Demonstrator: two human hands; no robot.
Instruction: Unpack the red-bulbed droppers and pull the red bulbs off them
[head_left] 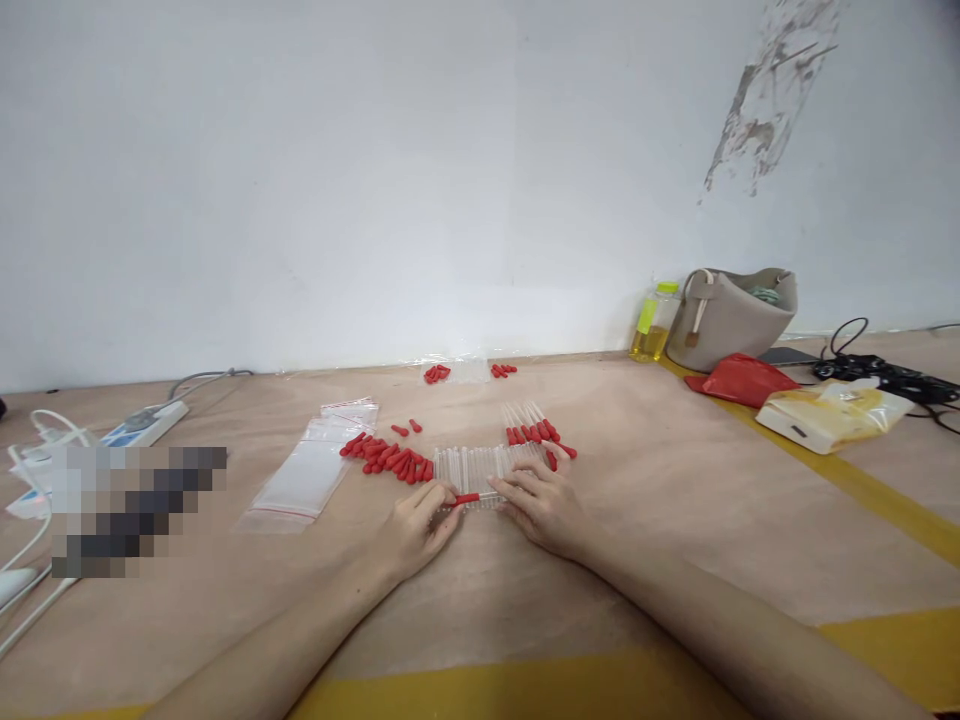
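Observation:
My left hand (418, 525) pinches a red rubber cap (466, 498) at the near edge of a row of clear glass tubes (480, 466) lying on the wooden table. My right hand (541, 508) is closed over the tubes' near right end, fingers curled on one tube. A heap of loose red caps (390, 458) lies just left of the row. Behind the row, several tubes with red caps fitted (534, 428) lie side by side.
Clear zip bags (311, 470) lie left of the caps. A power strip with cables (142, 425) is at far left. At the right back stand a yellow bottle (654, 322), a grey bag (731, 315), a red pouch (742, 380) and black cables (885, 375). More caps (437, 373) lie by the wall.

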